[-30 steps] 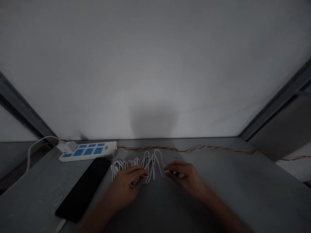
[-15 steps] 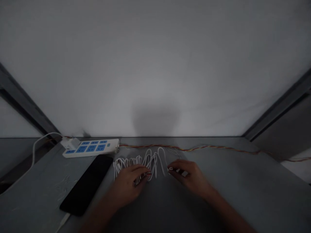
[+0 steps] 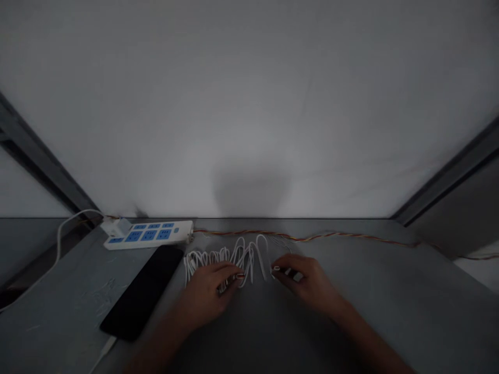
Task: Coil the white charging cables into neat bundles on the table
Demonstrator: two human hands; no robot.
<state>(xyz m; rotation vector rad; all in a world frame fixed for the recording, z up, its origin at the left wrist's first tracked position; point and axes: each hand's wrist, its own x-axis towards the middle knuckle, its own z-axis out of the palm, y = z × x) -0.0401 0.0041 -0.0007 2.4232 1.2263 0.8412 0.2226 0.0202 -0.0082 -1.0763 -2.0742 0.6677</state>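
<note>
Head view: left hand [image 3: 206, 296] pinches white cable loops [image 3: 244, 259]; right hand's [image 3: 307, 285] grip too dim to tell

Power strip [image 3: 148, 235] behind phone [image 3: 141, 292]; cables [image 3: 246, 254] apparently just right.

"What can you make out of the person's body?"

"Two bare hands, the left hand [image 3: 206, 297] and the right hand [image 3: 310, 286], and behind them a left forearm [image 3: 156, 349] and a right forearm [image 3: 370, 345]."

"Any sleeves or cuffs?"

"The skin runs bare from the hands down to the bottom edge of the view, and both forearms are slim, narrowing toward the wrists."

"And the fingers [image 3: 222, 271]?"

"Slender and tapered, but the light is dim and the edges are soft, so the nails are too small to tell."

"Anything else of theirs in view?"

"Just the hands and forearms."
</note>
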